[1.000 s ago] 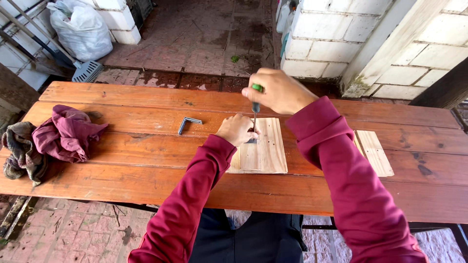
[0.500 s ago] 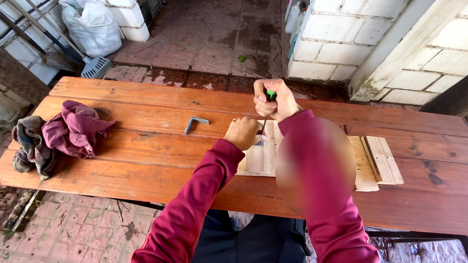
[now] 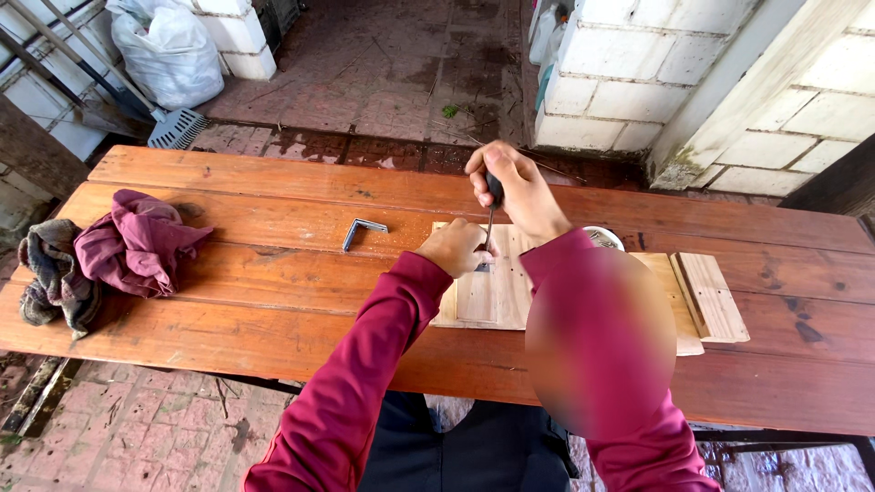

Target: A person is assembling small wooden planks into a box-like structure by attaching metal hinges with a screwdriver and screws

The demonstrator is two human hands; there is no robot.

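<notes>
Metal bracket (image 3: 363, 231) beside board (image 3: 483, 292)

A long table (image 3: 228, 301) of reddish-brown planks stood outdoors in even daylight on a floor (image 3: 383, 73) of damp, weathered brick paving. Behind it rose walls of white-painted blocks (image 3: 638, 82), with a pale pillar (image 3: 232, 36) of the same blocks at the upper left. A full white sack (image 3: 169, 46) leaned beside that pillar, a broom head (image 3: 178, 129) lying near it.
</notes>
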